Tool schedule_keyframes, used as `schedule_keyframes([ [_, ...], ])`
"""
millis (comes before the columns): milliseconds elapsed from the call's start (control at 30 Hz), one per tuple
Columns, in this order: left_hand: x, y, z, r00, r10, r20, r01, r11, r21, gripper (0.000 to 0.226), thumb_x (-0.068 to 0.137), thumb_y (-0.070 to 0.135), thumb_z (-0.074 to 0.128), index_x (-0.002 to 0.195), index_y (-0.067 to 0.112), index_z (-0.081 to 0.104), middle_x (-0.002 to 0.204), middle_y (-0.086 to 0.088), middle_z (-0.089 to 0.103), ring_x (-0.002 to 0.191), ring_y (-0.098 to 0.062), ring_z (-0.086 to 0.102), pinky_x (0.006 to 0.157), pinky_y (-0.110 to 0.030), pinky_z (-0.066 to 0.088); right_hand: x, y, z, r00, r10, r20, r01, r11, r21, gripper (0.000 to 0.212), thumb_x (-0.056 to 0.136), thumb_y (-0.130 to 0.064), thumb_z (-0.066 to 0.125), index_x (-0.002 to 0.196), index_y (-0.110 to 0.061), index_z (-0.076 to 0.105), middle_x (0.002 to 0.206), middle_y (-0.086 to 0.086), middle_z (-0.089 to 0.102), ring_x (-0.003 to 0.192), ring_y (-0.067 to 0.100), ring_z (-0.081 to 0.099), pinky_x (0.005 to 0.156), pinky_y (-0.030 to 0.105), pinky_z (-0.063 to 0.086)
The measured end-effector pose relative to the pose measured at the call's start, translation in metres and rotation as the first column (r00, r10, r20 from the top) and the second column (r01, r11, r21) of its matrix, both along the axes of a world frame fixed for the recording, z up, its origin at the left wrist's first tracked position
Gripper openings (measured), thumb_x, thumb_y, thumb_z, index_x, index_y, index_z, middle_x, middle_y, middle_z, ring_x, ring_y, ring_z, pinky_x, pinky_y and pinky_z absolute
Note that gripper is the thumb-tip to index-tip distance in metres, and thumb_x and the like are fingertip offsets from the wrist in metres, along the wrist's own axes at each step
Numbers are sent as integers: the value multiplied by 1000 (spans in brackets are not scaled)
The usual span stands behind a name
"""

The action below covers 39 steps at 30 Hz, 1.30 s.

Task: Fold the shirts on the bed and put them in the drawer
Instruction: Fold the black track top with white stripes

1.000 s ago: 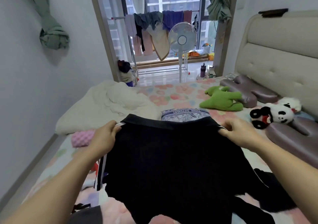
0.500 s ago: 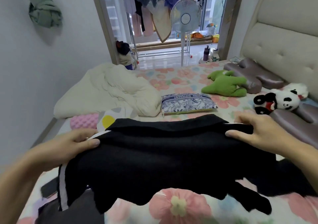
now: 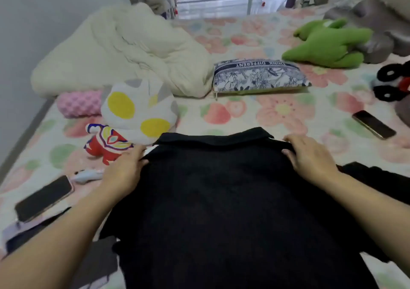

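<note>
A black collared shirt (image 3: 221,200) lies spread on the floral bed (image 3: 277,111), collar pointing away from me. My left hand (image 3: 124,169) grips its left shoulder, where a white stripe shows. At the right shoulder my right hand (image 3: 310,155) holds the cloth the same way. More dark clothing (image 3: 381,182) lies past my right forearm. No drawer is in view.
Plush toys (image 3: 137,111) and a pink cushion (image 3: 77,103) sit left of the collar, with a cream duvet (image 3: 122,51) behind. A patterned pouch (image 3: 259,77) and green plush (image 3: 328,43) lie further back. Phones rest at left (image 3: 44,197) and right (image 3: 373,124).
The shirt came down from being held up in the air to lying on the bed. My view tilted downward, and both hands stayed on the shoulders.
</note>
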<state>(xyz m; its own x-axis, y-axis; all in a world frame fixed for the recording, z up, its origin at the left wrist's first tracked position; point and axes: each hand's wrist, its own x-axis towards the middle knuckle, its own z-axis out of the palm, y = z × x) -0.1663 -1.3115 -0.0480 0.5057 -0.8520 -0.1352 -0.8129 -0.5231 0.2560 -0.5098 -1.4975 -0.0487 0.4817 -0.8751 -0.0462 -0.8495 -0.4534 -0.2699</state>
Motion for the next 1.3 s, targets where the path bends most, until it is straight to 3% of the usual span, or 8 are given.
schedule_keyframes([
  [100,-28,11,-113,993,87,78,-96,989,112,62,92,40,46,146,32,16,153,-18,15,140,-35,10,110,-51,12,13,28,-106,979,-197,-60,200,979,45,54,90,-29,53,138,-13,35,133,21,40,121,38,37,98,46,34],
  [200,-86,40,-195,999,-12,49,8,997,80,65,92,51,35,141,44,-7,157,-5,-2,143,-29,-9,110,-45,-11,22,88,-188,995,-94,45,93,995,34,53,91,-33,51,139,-12,39,142,25,36,134,42,29,108,52,26],
  [367,-140,87,-254,986,163,-42,-159,983,86,66,92,52,38,144,36,0,156,-17,1,143,-35,-2,113,-49,2,-7,137,-251,996,14,-91,-8,998,65,57,89,-50,28,140,-28,39,151,15,29,139,37,23,110,53,19],
  [467,-143,119,-253,853,501,-148,-515,853,-80,72,85,48,35,146,12,22,145,-28,25,136,-37,21,110,-47,16,-40,141,-256,974,-209,-83,213,976,39,63,86,-53,36,142,-26,34,149,16,30,137,37,26,105,55,23],
  [667,-160,148,-240,564,688,-456,-762,647,34,40,92,29,54,116,-1,46,98,-10,57,89,-26,49,71,-30,32,-86,153,-241,733,-680,-32,613,639,466,50,84,-38,62,118,-4,47,114,17,58,97,30,53,80,38,41],
  [967,-109,201,-216,706,588,-394,-611,788,81,33,84,25,65,95,10,38,83,-7,52,75,-28,50,57,-34,31,-135,170,-202,825,-561,-77,496,651,575,31,79,-33,70,98,-16,51,94,6,62,82,25,58,68,36,42],
  [1133,-123,218,-219,765,568,-304,-529,823,206,64,82,28,66,129,5,30,110,-26,58,93,-44,56,66,-37,37,-139,196,-206,858,-454,-242,507,671,541,52,78,-34,71,116,-10,44,107,17,63,88,33,57,67,36,37],
  [1300,-107,179,-216,881,473,10,-470,878,-94,67,81,42,53,138,13,33,110,-33,48,106,-44,43,88,-50,35,-118,149,-199,871,-477,-114,489,828,275,65,77,-48,66,127,-15,42,113,21,55,106,36,52,87,44,43],
])
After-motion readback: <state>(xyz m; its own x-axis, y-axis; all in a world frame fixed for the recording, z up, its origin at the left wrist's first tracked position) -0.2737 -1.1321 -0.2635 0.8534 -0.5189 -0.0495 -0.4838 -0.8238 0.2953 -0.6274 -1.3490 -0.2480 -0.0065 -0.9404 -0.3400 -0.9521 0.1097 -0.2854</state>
